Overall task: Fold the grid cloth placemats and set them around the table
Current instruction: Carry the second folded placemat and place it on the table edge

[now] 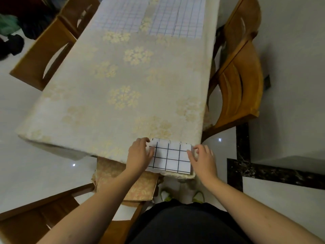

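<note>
A folded white placemat with a black grid (171,156) lies at the near right corner of the table (112,95). My left hand (139,153) pinches its left edge near the far corner. My right hand (202,157) pinches its right edge, fingers curled at the far right corner. Two unfolded grid placemats lie flat at the far end: one on the left (119,18), one on the right (181,18).
The table wears a cream floral cloth. Wooden chairs stand at the right (241,80), the far left (51,43) and the near left, the last with a floral cushion (123,180). White tile floor with a dark marble strip (242,152) lies to the right.
</note>
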Demonstrator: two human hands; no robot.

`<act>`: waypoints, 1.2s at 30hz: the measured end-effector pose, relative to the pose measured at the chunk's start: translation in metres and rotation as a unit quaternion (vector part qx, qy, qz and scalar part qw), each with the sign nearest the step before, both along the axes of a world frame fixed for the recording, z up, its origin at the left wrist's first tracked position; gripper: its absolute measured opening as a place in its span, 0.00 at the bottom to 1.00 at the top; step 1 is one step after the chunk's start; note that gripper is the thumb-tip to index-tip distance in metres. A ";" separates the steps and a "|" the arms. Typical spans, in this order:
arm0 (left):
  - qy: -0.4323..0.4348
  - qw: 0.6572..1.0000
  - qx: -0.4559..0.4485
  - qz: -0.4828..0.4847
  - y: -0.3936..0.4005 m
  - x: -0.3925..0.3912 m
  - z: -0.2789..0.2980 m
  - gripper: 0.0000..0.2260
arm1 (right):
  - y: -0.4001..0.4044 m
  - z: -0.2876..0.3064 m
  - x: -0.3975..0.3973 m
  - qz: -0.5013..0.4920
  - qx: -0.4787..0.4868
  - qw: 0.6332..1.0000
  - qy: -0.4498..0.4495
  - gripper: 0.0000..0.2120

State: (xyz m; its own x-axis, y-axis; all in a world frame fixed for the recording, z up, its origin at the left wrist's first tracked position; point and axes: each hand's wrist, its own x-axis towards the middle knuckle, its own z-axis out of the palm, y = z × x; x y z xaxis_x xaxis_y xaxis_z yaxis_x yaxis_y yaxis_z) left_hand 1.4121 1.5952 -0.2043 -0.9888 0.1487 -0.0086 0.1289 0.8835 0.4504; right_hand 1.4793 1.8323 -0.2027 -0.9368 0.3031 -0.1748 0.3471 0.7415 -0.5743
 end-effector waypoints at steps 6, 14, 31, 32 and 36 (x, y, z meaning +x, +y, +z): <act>0.109 0.953 -0.080 -0.272 0.025 0.031 -0.028 0.16 | -0.044 -0.018 -0.005 0.182 0.171 0.966 0.069 0.22; -0.018 0.961 -0.135 -0.242 0.021 0.025 -0.047 0.26 | -0.041 -0.045 -0.007 0.221 0.184 0.954 -0.084 0.30; -0.072 0.965 -0.164 -0.194 0.004 0.012 -0.048 0.38 | -0.027 -0.044 -0.013 0.253 0.210 0.938 -0.108 0.34; -0.076 0.964 -0.162 -0.195 0.005 0.012 -0.048 0.38 | -0.027 -0.044 -0.013 0.255 0.210 0.937 -0.111 0.34; -0.114 0.957 -0.172 -0.206 0.004 0.009 -0.045 0.38 | -0.027 -0.042 -0.015 0.262 0.213 0.933 -0.121 0.35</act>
State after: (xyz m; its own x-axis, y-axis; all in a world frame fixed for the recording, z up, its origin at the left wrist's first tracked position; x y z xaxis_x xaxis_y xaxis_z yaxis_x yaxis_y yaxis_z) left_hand 1.4214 1.5987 -0.2494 -0.8139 0.4750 -0.3347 0.4310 0.8798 0.2006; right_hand 1.4643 1.8054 -0.2452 -0.9247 -0.0959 -0.3683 -0.0470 0.9891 -0.1397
